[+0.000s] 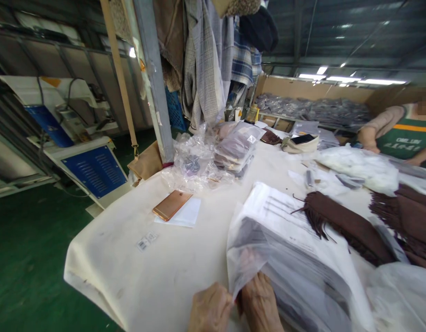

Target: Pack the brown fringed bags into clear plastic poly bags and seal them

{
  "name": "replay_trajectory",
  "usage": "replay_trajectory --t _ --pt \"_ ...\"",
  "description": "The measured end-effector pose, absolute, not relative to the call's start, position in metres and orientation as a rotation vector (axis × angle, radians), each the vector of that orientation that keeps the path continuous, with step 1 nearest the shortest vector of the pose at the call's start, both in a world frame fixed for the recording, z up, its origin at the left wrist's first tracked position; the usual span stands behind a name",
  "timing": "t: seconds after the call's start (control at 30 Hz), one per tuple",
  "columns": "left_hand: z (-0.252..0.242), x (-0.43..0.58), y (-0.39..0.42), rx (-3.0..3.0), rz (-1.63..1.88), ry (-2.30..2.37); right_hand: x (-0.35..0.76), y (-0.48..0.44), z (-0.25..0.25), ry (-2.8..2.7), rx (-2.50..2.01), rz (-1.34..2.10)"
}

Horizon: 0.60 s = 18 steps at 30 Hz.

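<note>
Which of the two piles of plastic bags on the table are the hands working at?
The near pile at the front of the table: left hand and right hand pinch a corner of its top bag. The far pile, by the pillar, lies untouched.

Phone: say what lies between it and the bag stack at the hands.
Head view: the white sheet under the phone, then bare table cover up to the bag stack.

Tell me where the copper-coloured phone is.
Head view, left half of the table: the phone lies on white paper, near the clear plastic bags.
</note>
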<state>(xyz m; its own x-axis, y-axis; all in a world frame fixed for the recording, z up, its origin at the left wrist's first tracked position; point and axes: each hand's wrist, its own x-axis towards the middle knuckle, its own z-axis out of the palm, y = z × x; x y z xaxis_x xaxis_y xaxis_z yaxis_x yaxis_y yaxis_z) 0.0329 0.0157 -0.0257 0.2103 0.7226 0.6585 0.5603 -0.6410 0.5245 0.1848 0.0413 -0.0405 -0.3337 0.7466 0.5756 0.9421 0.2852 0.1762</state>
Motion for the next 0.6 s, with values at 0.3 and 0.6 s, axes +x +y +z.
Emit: replay_trajectory --t 0.3,0.6 --pt "-0.032 0.022 0.006 1.568 1.098 1.534 0.201 0.086 -0.046 -2.155 -1.467 -0.970" --pt "0.006 0.041 0.031 1.247 0.917 1.468 0.220 0.051 -0.014 -2.235 -1.571 -0.586"
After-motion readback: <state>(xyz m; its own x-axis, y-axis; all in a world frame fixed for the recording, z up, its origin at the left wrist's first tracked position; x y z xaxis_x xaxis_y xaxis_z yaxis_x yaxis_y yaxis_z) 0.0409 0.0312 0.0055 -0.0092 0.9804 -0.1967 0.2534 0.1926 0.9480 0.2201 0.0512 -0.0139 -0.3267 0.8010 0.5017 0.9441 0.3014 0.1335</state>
